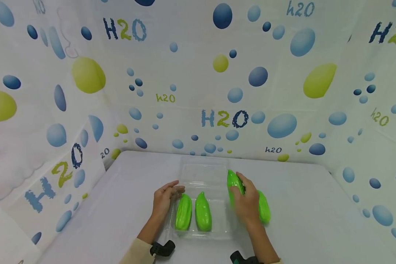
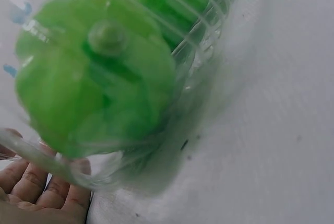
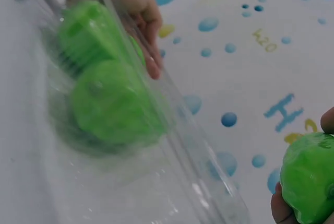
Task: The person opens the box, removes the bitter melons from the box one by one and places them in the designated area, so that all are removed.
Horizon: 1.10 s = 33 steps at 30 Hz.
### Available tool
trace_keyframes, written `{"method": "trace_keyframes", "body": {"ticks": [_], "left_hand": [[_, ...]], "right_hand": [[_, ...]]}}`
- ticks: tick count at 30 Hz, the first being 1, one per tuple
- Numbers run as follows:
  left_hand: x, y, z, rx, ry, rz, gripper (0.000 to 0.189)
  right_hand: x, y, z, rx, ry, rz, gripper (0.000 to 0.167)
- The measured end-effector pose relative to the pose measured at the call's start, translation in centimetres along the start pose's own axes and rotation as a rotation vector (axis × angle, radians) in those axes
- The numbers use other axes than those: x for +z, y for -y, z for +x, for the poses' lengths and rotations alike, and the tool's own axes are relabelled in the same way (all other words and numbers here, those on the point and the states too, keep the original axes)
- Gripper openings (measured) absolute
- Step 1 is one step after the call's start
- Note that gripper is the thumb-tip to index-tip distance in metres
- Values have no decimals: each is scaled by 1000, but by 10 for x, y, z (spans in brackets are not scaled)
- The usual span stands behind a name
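A clear plastic clamshell box [image 1: 220,216] lies with its lid [image 1: 202,172] folded back. Inside its left part sit two shiny green gourd-like vegetables, a left one [image 1: 183,212] and a right one [image 1: 203,212], side by side with tapered tips pointing away. My right hand [image 1: 245,201] grips a third green vegetable [image 1: 232,181] by the box's right side; the right wrist view also shows this held vegetable [image 3: 310,177]. Another green vegetable [image 1: 264,209] lies right of that hand, partly hidden by it. At the box's left edge, my left hand [image 1: 165,198] has loosely bent fingers [image 2: 34,182] against or close beside the clear wall.
A white tabletop [image 1: 303,212] spreads around the box. Behind it and at the sides hang white sheets [image 1: 191,73] printed with blue and green drops and lettering. Dark bands [image 1: 163,248] are worn on both wrists.
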<state>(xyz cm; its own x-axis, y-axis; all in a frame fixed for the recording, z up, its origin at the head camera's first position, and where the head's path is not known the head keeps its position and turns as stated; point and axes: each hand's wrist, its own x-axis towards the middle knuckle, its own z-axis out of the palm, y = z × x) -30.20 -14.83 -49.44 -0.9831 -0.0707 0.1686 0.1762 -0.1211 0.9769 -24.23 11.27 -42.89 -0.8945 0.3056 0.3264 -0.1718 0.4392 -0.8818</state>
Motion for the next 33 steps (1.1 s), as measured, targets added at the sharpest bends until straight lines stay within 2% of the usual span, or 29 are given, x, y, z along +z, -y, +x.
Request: {"method": "trace_keyframes", "body": {"ticks": [8, 12, 18, 24, 33], "left_hand": [[1, 2, 0, -19, -8, -36, 37], [1, 2, -1, -23, -11, -23, 37], [1, 2, -2, -18, -8, -30, 37], [2, 2, -2, -15, -10, -27, 37], [1, 0, -1, -5, -2, 2, 37]], "right_hand": [[-34, -7, 11, 104, -3, -31, 53], [-50, -16, 19, 150, -10, -31, 54], [-70, -30, 27, 181, -54, -40, 53], [-83, -43, 33, 201, -98, -55, 54], [-92, -61, 38, 248, -130, -94, 57]]}}
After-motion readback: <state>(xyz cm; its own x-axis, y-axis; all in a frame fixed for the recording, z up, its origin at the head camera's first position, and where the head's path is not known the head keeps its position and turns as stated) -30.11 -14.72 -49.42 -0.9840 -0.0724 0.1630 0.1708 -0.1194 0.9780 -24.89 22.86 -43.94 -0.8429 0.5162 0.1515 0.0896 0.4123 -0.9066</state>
